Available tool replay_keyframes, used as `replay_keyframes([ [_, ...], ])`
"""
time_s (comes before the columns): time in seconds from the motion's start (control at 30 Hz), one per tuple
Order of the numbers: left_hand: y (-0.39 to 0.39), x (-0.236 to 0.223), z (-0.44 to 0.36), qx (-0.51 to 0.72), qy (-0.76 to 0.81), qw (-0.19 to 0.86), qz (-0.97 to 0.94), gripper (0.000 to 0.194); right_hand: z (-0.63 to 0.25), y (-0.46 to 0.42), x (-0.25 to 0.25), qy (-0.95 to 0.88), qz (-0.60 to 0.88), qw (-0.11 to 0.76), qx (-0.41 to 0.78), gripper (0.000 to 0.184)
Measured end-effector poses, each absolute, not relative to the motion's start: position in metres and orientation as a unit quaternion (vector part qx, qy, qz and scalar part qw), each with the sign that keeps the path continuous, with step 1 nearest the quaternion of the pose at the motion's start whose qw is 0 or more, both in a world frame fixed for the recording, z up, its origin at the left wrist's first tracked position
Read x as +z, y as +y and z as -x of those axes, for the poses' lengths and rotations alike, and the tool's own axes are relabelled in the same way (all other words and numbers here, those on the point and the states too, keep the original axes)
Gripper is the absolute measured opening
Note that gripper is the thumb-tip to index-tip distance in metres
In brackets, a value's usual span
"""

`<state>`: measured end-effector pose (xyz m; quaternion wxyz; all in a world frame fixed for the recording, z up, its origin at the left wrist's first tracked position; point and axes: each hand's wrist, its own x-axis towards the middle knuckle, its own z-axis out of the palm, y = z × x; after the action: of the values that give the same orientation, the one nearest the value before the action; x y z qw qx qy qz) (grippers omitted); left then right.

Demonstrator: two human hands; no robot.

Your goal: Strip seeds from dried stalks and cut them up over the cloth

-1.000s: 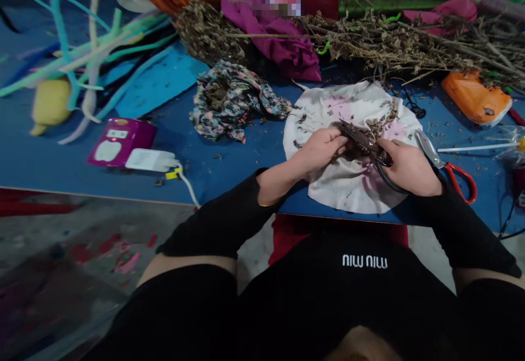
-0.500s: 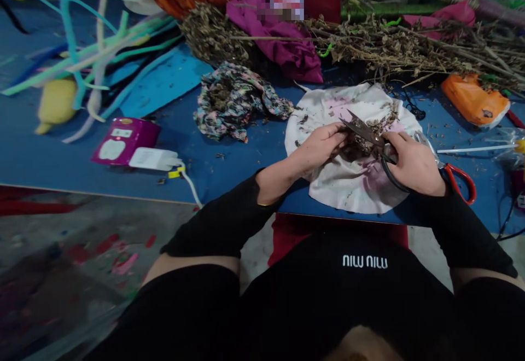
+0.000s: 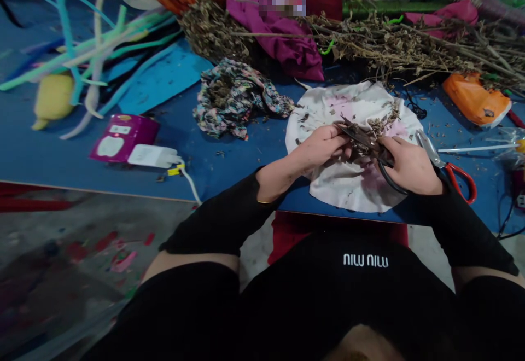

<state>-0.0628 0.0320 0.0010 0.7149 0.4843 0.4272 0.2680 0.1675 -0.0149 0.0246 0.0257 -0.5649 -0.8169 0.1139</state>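
Observation:
My right hand point(image 3: 412, 165) grips a pair of dark scissors point(image 3: 361, 135) by the black handles, with the blades pointing left across the tips of my left hand. The fingers of my left hand point(image 3: 322, 147) are pinched on a small bunch of dried plant bits point(image 3: 356, 146), partly hidden behind the blades. Beneath both hands a round white cloth point(image 3: 348, 188) with pink patches lies spread out, dotted with dried leaf scraps. A second pair of scissors, with red and black handles point(image 3: 461, 178), rests just right of my right hand.
Dried stalks point(image 3: 381, 49) lie heaped along the back of the blue table point(image 3: 172, 131). A crumpled floral cloth point(image 3: 238, 98) holding plant bits sits left of the white one. Further left are a purple box point(image 3: 123, 138), a white plug point(image 3: 151, 156) and foam strips point(image 3: 118, 46). An orange packet point(image 3: 476, 98) is at right.
The scissor blades have drawn closer together and lie lower over my left fingers. Both hands stay at nearly the same place over the cloth.

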Motion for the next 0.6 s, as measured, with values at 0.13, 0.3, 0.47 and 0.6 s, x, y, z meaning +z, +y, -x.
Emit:
replay_keyframes([
  [0.13, 0.031, 0.003, 0.061, 0.281, 0.429, 0.717, -0.472, 0.011, -0.168, -0.015, 0.025, -0.818, 0.563, 0.011, 0.116, 0.051],
  [0.3, 0.030, 0.006, 0.064, 0.309, 0.492, 0.677, -0.453, 0.006, -0.167, -0.017, 0.024, -0.811, 0.574, 0.017, 0.110, 0.048],
  [0.47, 0.031, 0.002, 0.065, 0.324, 0.504, 0.660, -0.452, 0.017, -0.163, -0.017, 0.025, -0.809, 0.576, 0.015, 0.118, 0.053],
  [0.6, 0.032, -0.007, 0.063, 0.334, 0.495, 0.664, -0.451, 0.016, -0.160, -0.018, 0.026, -0.808, 0.579, -0.012, 0.111, 0.056],
])
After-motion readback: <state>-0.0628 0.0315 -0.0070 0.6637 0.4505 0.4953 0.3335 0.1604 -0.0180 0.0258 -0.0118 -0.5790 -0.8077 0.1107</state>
